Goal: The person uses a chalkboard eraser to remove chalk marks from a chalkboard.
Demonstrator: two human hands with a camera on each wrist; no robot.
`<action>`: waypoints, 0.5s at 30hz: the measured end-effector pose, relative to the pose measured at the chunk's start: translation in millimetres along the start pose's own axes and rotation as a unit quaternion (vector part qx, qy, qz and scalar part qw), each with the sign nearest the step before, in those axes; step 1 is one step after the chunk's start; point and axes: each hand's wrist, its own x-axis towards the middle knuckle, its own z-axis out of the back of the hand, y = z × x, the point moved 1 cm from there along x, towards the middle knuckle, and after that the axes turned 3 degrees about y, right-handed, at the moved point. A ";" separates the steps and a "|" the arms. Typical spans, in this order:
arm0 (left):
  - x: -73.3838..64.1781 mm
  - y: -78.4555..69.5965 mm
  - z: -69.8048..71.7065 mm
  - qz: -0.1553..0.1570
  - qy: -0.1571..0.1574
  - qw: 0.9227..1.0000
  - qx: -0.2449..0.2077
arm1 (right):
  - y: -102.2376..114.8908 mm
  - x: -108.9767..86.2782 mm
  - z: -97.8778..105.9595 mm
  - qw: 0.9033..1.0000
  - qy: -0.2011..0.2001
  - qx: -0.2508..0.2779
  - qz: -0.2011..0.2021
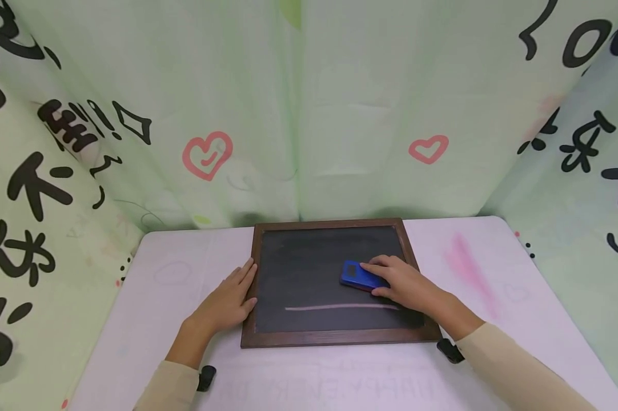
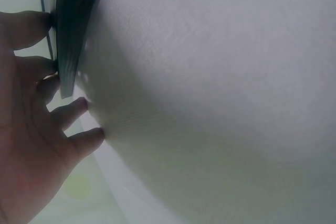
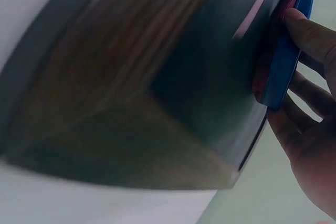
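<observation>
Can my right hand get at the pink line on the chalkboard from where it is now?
Probably yes: your right hand holds the blue eraser at the chalkboard, just beyond the pink line, and nothing visible stands between them.

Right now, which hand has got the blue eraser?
The right hand grips the blue eraser; the left hand holds no eraser and just touches the blackboard at its brown frame.

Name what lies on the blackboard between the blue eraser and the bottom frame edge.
In the head view, a pale pink line lies between the blue eraser and the bottom frame edge.
</observation>
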 end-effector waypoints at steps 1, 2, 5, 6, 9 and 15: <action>0.2 0.3 -0.1 0.000 0.000 1.000 0.000 | 2.8 3.9 -0.3 1.000 0.003 0.001 0.003; 0.3 0.4 -0.1 -0.001 -0.001 1.000 0.001 | 5.7 8.0 -0.8 1.000 0.007 0.003 0.006; 0.6 0.9 -0.6 0.000 0.000 1.000 0.004 | 15.5 21.4 -3.1 1.000 0.016 0.003 0.015; 0.6 1.1 -0.8 0.000 0.001 1.000 0.006 | 19.1 26.1 -3.7 1.000 0.020 0.005 0.015; 0.5 1.1 -0.7 0.000 0.000 1.000 0.003 | 30.2 39.9 -4.8 0.999 0.026 -0.002 0.023; 0.0 0.4 0.2 -0.004 -0.006 1.000 -0.007 | 53.3 64.6 -6.2 0.998 0.038 -0.010 0.042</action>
